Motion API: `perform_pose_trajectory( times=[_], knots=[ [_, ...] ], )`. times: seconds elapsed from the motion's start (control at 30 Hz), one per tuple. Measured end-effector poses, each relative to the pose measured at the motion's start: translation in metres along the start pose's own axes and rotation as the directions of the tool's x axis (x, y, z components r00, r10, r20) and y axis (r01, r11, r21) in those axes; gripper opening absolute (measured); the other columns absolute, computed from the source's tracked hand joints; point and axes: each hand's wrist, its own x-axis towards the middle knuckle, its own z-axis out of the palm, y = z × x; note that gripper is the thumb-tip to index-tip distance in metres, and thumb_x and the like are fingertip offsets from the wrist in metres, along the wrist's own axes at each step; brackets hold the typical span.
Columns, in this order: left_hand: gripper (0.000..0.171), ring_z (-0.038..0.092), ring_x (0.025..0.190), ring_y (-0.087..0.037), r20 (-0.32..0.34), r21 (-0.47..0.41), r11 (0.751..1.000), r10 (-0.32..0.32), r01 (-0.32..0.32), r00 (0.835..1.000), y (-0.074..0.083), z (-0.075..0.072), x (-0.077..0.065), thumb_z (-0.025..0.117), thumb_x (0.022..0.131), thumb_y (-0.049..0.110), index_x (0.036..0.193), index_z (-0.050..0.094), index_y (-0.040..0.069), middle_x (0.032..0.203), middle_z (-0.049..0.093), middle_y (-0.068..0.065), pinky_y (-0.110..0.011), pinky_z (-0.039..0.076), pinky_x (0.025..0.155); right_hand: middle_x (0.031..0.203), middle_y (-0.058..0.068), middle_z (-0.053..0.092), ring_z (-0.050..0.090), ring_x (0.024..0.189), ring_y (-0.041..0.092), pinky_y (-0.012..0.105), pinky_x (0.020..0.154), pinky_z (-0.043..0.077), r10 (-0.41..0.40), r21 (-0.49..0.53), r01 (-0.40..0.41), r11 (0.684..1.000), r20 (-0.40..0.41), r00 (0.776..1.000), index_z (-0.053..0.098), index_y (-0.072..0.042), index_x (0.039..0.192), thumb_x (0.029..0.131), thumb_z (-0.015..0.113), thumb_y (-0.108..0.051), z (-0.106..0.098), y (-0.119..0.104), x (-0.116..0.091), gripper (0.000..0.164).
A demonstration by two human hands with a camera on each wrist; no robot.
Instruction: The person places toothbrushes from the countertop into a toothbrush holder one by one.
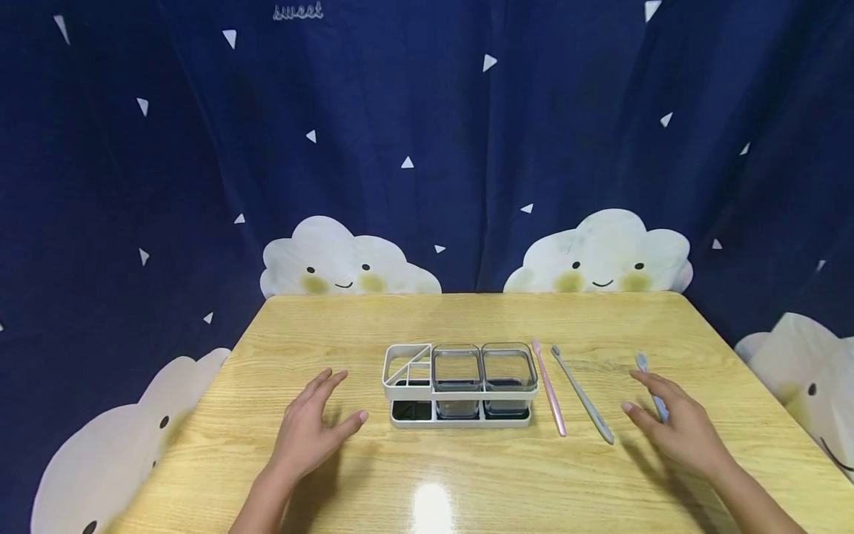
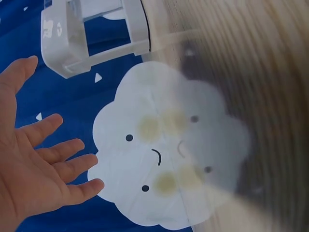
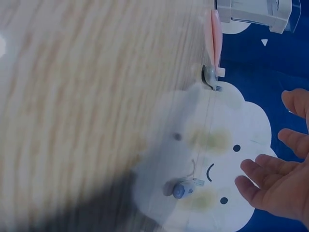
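Note:
A white toothbrush holder (image 1: 460, 423) with a divided left section stands mid-table. Two clear square cups (image 1: 457, 368) sit side by side in its rack. To its right lie a pink toothbrush (image 1: 550, 389), a grey-green toothbrush (image 1: 584, 397) and a blue toothbrush (image 1: 660, 408), partly covered by my right hand (image 1: 677, 423). That hand hovers with spread fingers and nothing in them. My left hand (image 1: 310, 430), likewise holding nothing, hovers left of the holder, thumb toward it. In the left wrist view the holder's white end (image 2: 63, 38) shows beyond the thumb.
The wooden table (image 1: 494, 482) reflects a bright light near its front. Behind and beside it hangs a dark blue curtain (image 1: 400, 96) with white triangles and smiling clouds (image 1: 607, 245).

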Motion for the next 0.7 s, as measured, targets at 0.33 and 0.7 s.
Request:
perform_pose_trajectory(
  times=[0.33,0.7],
  knots=[
    [0.066,0.045,0.119,-0.037,0.016,-0.084,0.996,-0.007,0.008,1.000,0.004,0.007,0.003,0.077,0.073,0.041,0.128,0.055,0.011,0.134,0.046,-0.016,-0.060,0.035,0.090,0.123,0.030,0.050,0.054,0.103,0.045,0.044,0.072,0.050,0.064,0.062,-0.066,0.996,0.025,0.998,0.051,0.001,0.129,0.088,0.065,-0.023,0.004,-0.002,0.006,0.049],
    [0.061,0.045,0.119,-0.032,0.038,-0.222,0.975,0.031,-0.022,0.999,-0.001,0.015,0.013,0.076,0.076,0.037,0.128,0.054,0.011,0.130,0.050,-0.011,-0.055,0.036,0.093,0.126,0.027,0.049,0.053,0.103,0.042,0.022,0.069,0.047,0.086,0.130,-0.086,0.988,0.007,0.996,0.053,0.000,0.127,0.089,0.065,-0.020,0.012,-0.002,0.011,0.046]
  ],
)
